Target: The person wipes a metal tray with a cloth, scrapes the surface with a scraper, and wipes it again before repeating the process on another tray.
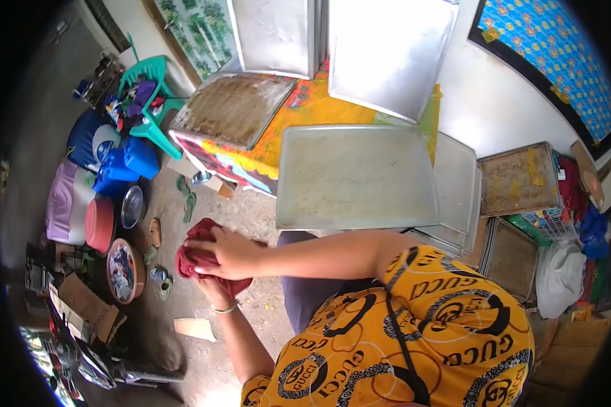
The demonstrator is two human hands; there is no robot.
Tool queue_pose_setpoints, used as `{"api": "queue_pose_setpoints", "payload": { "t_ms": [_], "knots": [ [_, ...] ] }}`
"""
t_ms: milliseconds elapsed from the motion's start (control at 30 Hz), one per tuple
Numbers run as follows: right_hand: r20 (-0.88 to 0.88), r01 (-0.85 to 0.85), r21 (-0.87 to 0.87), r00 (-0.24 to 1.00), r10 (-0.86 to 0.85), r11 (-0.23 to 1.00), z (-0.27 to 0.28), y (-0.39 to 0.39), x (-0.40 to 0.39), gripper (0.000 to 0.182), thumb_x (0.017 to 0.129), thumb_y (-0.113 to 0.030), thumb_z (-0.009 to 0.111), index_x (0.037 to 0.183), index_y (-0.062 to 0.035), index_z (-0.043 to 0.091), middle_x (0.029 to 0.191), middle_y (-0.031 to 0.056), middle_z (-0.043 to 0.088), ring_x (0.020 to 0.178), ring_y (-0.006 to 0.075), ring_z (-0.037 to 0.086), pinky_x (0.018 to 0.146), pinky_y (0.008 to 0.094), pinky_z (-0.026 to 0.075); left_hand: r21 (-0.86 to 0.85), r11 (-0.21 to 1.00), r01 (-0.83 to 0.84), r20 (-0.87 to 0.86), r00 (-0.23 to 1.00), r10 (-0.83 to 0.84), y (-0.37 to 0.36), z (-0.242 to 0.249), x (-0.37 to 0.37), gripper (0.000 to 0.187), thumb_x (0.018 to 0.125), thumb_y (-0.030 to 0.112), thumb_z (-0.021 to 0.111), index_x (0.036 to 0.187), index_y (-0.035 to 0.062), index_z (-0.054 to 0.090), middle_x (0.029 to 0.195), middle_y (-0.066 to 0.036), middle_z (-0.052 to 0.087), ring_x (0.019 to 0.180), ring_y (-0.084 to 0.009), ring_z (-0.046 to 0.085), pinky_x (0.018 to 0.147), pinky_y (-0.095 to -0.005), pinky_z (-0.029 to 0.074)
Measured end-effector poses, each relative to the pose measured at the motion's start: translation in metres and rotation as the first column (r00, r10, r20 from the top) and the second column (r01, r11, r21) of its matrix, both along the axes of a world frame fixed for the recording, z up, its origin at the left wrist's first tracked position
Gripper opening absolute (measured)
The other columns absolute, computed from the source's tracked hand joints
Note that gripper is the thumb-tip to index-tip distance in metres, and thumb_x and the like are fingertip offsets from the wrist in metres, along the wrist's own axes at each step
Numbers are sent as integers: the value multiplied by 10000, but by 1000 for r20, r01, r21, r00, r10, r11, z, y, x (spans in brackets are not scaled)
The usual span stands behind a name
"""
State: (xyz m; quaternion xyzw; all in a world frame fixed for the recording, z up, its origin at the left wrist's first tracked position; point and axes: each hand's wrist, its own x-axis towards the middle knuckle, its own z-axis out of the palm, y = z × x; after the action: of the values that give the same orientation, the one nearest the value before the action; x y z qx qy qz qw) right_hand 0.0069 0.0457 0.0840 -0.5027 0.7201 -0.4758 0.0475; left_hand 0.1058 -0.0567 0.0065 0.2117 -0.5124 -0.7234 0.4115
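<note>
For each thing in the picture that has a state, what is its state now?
red cloth: bunched up, held between both hands.
right hand: closed on top of the cloth.
left hand: under the cloth, gripping it.
large tray: lying flat, bare, dusty.
rusty tray: flat on the cloth-covered table, stained.
two trays at the wall: leaning upright.

Only readable text I can spot is on the person's yellow shirt [414,339]: "GUCCI" printed over and over in black, running along curved bands and rings all across the fabric. Some of the words sit upside down or sideways. Nothing else here carries lettering I can make out, it's all too small or blurry.
</note>
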Motion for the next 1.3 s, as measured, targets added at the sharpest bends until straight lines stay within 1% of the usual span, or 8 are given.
{"api": "queue_pose_setpoints", "payload": {
  "t_ms": [567, 833, 900, 933, 1033, 1133, 1233, 1300],
  "knots": [
    [-116, -111, 237, 983, 142, 965, -74, -62, 48, 298, 817, -363, 564, 984, -137, 662, 975, 142, 633, 863, 329, 623, 719, 434, 511, 229, 937, -263, 10, 963, 268, -7, -30, 51, 173, 923, 72, 421, 1059, 27, 518, 939, -74, 583, 856, -154, 575, 711, -278, 511],
    [-5, 121, 531, 990, -140, 839, -120, -60, -35, 359, 801, -403, 624, 927, -71, 678, 946, 142, 676, 792, 289, 663, 696, 394, 508, 229, 961, -155, -33, 985, 167, -13, -23, 64, 188, 967, 172, 424, 1097, 45, 475, 1044, -76, 573, 948, -214, 604, 772, -457, 558],
    [551, -148, 452, 822, -144, 880, -136, -58, -56, 451, 795, -443, 637, 927, -12, 658, 908, 155, 666, 784, 247, 663, 695, 396, 518, 313, 947, -76, -81, 991, 106, -16, -25, 66, 193, 971, 185, 422, 1107, 56, 471, 1056, -75, 576, 966, -225, 606, 790, -484, 550],
    [916, -183, 161, 394, -77, 970, -118, -57, -50, 476, 821, -412, 651, 1051, 4, 615, 926, 117, 662, 762, 199, 654, 691, 354, 526, 357, 934, -33, -103, 992, 74, -20, -24, 66, 191, 971, 181, 421, 1110, 59, 471, 1060, -74, 579, 976, -231, 606, 802, -494, 544],
    [873, -353, -403, -426, 238, 845, -69, -45, -32, 429, 847, -274, 657, 1155, 6, 553, 993, 88, 641, 848, 160, 632, 744, 289, 521, 404, 914, -27, -21, 999, 39, -13, -37, 52, 215, 965, 219, 452, 1123, 76, 478, 1044, -59, 577, 957, -208, 593, 791, -476, 531],
    [987, -418, -162, -45, 157, 894, -76, -46, -21, 441, 763, -186, 714, 1121, 20, 559, 1002, 110, 625, 869, 185, 625, 782, 305, 521, 420, 903, -87, 138, 990, 32, -5, -58, 39, 305, 948, 291, 508, 1169, 83, 468, 1000, -28, 565, 909, -166, 560, 777, -408, 506],
    [994, -314, -58, 65, 82, 948, -70, -46, -30, 482, 702, -152, 741, 1112, 27, 561, 982, 114, 625, 827, 204, 628, 761, 330, 525, -6, 988, -153, 494, 858, 136, -19, -61, 58, 432, 912, 289, 564, 1270, 95, 419, 1126, -73, 571, 1041, -227, 557, 899, -453, 449],
    [992, -257, -16, 118, 47, 966, -76, -46, -35, 432, 658, -151, 771, 1020, 23, 610, 918, 96, 635, 764, 191, 617, 715, 324, 507, -758, 652, -35, 497, 615, 611, -14, -39, 75, 525, 875, 265, 602, 1328, 106, 390, 1257, -114, 513, 1202, -280, 449, 971, -507, 378]
  ]
}}
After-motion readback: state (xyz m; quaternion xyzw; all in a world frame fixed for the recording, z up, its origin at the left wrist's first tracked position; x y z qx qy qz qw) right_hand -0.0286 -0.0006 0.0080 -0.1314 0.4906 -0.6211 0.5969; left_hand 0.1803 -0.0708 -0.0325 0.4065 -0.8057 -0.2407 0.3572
